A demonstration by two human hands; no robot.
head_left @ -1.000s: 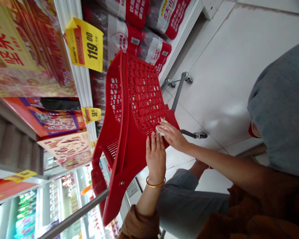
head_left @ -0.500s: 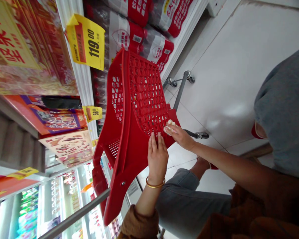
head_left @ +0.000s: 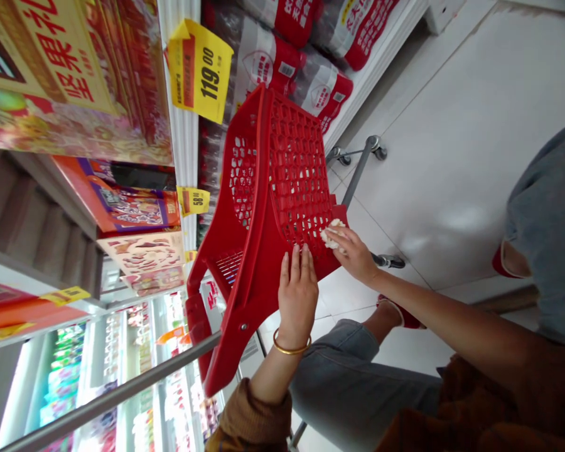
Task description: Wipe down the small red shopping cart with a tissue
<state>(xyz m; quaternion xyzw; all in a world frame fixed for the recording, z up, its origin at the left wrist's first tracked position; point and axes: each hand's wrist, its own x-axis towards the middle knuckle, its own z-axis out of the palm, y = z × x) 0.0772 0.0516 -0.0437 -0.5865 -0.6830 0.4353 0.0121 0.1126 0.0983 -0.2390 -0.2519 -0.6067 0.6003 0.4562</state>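
A red plastic shopping cart (head_left: 258, 251) with a lattice side stands in front of me, seen sideways. My left hand (head_left: 299, 292), with a gold bangle at the wrist, lies flat on the smooth red panel, fingers stretched out and holding nothing. In my right hand (head_left: 355, 254) is a crumpled whitish cloth (head_left: 333, 235), pressed against the lower part of the cart's lattice. Fingers cover part of the cloth.
Shelves with packs of red-labelled bottles (head_left: 320, 94) stand right behind the cart. Yellow price tags (head_left: 201, 72) hang from the shelf edge, beside boxed goods (head_left: 75, 81). Grey cart legs end in casters (head_left: 379, 147) on the pale tiled floor (head_left: 452, 157).
The view has shifted, so the cart and shelves appear further right. My right hand and the cloth stay at the lattice's lower edge; my left hand remains flat on the panel.
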